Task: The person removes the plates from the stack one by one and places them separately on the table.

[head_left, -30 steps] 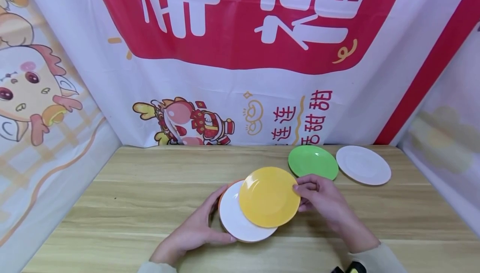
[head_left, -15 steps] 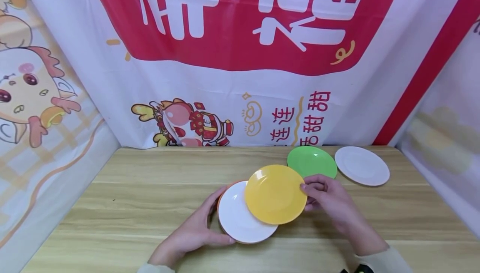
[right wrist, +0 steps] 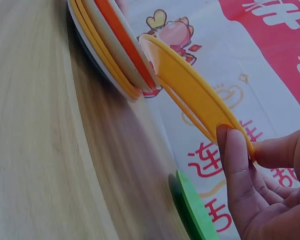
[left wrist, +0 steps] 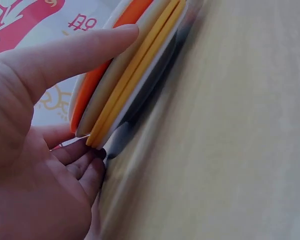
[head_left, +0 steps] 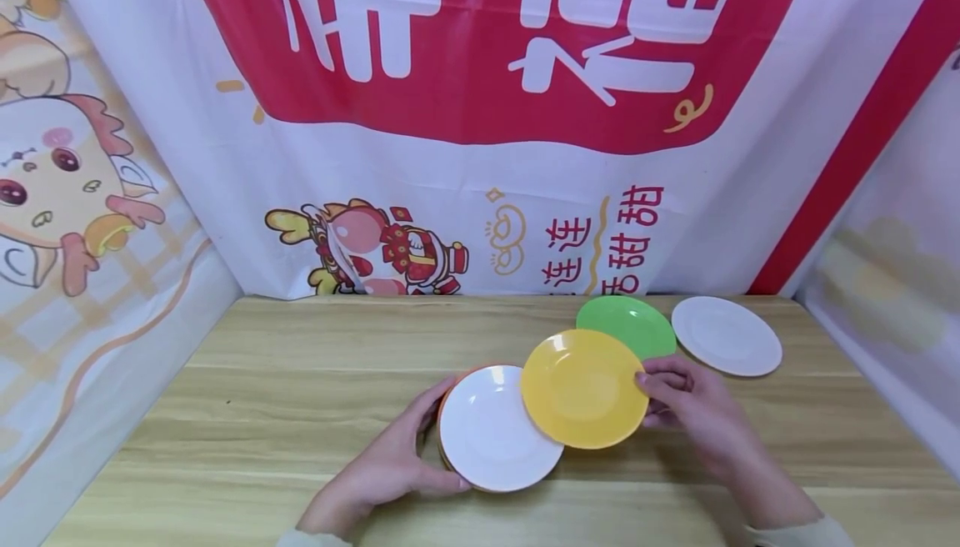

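My right hand (head_left: pixel 693 409) pinches a yellow plate (head_left: pixel 585 388) by its right rim, thumb on top and fingers beneath. The yellow plate is held up, its left side overlapping the stack in the head view. A white plate (head_left: pixel 498 430) tops the stack of plates (left wrist: pixel 132 65), which shows orange, cream, yellow and white rims in the left wrist view. Around the stack's left side, my left hand (head_left: pixel 397 451) grips it, thumb at the near rim and fingers at the far side. In the right wrist view the yellow plate (right wrist: pixel 195 90) tilts, one edge near the stack.
Behind the yellow plate, a green plate (head_left: pixel 626 322) lies on the wooden table (head_left: pixel 315 347), partly covered in the head view. A white plate (head_left: pixel 726 336) lies right of it. A printed cloth (head_left: pixel 480 130) hangs along the back edge, with more cloth at both sides.
My right hand has drawn the yellow plate to the right, uncovering more of the white plate on top of the stack. My left hand has stayed at the stack.
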The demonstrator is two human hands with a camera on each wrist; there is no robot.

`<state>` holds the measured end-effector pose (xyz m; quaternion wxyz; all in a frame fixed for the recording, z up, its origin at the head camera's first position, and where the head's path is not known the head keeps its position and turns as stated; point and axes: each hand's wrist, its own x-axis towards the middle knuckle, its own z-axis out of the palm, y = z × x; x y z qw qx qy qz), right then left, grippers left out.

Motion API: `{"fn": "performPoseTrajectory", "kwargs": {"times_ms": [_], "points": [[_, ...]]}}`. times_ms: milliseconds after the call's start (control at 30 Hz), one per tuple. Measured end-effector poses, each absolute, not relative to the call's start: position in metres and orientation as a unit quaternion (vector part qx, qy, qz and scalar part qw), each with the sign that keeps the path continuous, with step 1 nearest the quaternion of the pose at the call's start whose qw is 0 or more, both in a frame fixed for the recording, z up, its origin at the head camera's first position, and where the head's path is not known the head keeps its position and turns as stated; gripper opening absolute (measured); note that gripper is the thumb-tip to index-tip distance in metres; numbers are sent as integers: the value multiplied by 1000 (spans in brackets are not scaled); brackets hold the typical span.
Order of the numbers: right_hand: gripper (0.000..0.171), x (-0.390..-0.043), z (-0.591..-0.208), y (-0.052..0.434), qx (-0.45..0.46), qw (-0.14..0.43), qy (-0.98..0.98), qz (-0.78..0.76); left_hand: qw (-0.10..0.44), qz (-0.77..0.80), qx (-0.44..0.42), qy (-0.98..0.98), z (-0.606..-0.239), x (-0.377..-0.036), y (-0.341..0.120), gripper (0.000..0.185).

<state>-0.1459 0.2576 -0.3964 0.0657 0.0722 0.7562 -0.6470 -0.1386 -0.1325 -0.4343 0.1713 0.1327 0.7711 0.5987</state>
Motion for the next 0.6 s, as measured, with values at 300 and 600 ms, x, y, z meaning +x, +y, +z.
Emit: {"fn": "performPoseTrajectory", "kwargs": {"times_ms": [300,600], "points": [[40,-140,-404,290,119,62,757,-639,173,582,150,780,-425,-138,-132,125],[53,-137,-412,314,168,75,755,-630,189,559,140,795,-420,-138,-132,132]]}}
